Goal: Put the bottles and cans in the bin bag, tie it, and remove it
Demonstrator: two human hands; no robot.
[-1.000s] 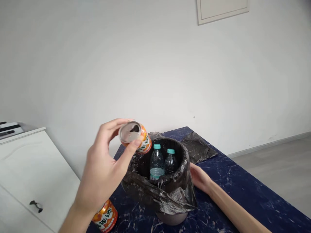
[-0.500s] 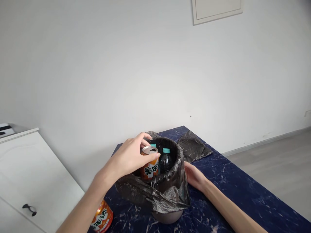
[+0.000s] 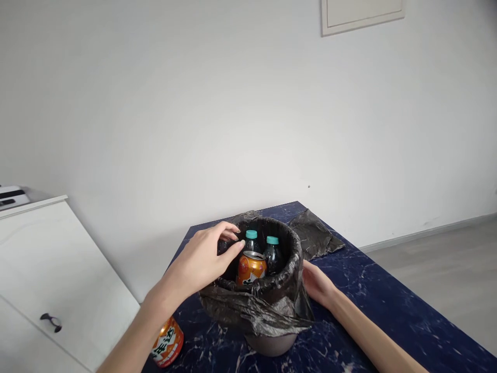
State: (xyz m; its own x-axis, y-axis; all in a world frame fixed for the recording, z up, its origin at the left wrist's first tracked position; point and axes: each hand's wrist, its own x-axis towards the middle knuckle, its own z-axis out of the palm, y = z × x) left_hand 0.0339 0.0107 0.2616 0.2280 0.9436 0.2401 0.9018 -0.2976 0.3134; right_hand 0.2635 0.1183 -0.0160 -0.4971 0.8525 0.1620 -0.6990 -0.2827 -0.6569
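Sitting inside the lined bin [image 3: 271,346], the orange can [image 3: 252,269] is roughly upright near the front rim, in front of two bottles with teal caps, the left bottle [image 3: 251,240] and the right bottle [image 3: 273,255]. The bin's wall and these neighbours probably keep it from toppling far; its base is hidden.

Beside its top, the left hand [image 3: 204,256] reaches over the rim. Its fingers are curved and spread from the thumb, with nothing between them; whether the thumb touches the can I cannot tell. Coming in from above seems to suit the narrow mouth.

The black bag [image 3: 267,318] lines the bin and folds down outside, likely so that its edge does not slip inward. Against the bin's right side rests the right hand [image 3: 319,284], probably steadying it; its fingers are partly hidden, so I cannot tell how tightly they close.

Farther out on the dark blue marbled surface [image 3: 373,295], a second orange can [image 3: 170,343] stands near the left forearm, partly covered by it, and loose black plastic [image 3: 315,235] lies behind the bin.
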